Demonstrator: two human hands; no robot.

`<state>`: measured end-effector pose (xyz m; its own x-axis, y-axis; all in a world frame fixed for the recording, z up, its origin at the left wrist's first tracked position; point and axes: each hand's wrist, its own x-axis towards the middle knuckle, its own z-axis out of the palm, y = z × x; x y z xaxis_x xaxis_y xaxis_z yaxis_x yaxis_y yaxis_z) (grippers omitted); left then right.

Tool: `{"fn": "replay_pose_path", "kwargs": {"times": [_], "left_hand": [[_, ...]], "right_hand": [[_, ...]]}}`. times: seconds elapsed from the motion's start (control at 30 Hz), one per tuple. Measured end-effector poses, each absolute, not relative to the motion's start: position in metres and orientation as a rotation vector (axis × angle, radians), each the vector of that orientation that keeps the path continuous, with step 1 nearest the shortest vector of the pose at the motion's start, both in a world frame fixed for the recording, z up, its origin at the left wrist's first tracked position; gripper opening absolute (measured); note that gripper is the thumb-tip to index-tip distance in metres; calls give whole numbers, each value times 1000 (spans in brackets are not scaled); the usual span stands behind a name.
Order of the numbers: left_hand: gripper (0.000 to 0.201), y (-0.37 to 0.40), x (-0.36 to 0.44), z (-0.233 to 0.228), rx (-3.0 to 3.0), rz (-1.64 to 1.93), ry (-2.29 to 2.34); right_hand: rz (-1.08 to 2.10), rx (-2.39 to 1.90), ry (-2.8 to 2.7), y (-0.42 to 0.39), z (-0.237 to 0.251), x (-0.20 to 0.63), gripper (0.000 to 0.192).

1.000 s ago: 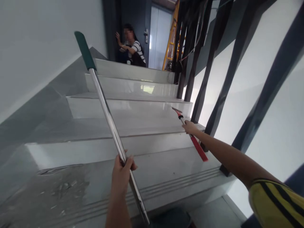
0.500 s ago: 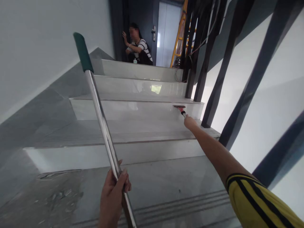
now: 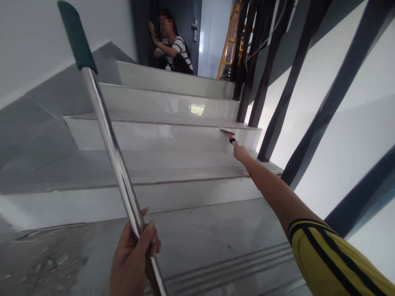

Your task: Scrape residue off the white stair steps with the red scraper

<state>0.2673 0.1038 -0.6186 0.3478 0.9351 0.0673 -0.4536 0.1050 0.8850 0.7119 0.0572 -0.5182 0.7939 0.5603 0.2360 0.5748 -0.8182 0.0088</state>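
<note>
Left grip (image 3: 134,257) wraps a shiny cylindrical pole (image 3: 108,137); right grip (image 3: 241,154) clasps a flat-headed tool (image 3: 230,136) near the glossy riser's (image 3: 173,137) top edge.

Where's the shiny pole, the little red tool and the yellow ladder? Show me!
Shiny pole (image 3: 114,148): head view, middle of its metal shaft.
Little red tool (image 3: 229,136): head view, red part just above its black collar.
Yellow ladder (image 3: 227,43): head view, its left side rail.

Dim stairs (image 3: 185,162); right wall (image 3: 364,115) brighter; glare on glossy riser (image 3: 175,106), metal pole (image 3: 112,148); edges stretched
</note>
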Motion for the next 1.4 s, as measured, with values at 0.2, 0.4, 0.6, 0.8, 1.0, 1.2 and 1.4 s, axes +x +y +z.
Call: {"fn": "replay_pose_path", "kwargs": {"times": [0.2,0.4,0.6,0.8,1.0,1.2,1.4], "left_hand": [[55,102,264,-618,1055,1084,609],[54,105,263,-624,1157,1102,631],[52,105,267,-623,1165,1117,620],[59,104,271,-628,1164,1092,658],[60,103,291,-658,1194,1018,738],[48,100,312,-673,1443,903,872],[44,137,331,-618,1777,872,979]], "right_hand": [[-421,-2888,-908,51,-530,714,58],[-376,-2859,-853,52,-525,720,55],[-485,-2899,-879,45,-527,721,57],[-534,-2929,-906,43,-530,722,57],[-621,-2962,-943,38,-529,733,58],[-687,-2982,-954,35,-531,737,59],[-690,-2969,-943,35,-530,737,56]]}}
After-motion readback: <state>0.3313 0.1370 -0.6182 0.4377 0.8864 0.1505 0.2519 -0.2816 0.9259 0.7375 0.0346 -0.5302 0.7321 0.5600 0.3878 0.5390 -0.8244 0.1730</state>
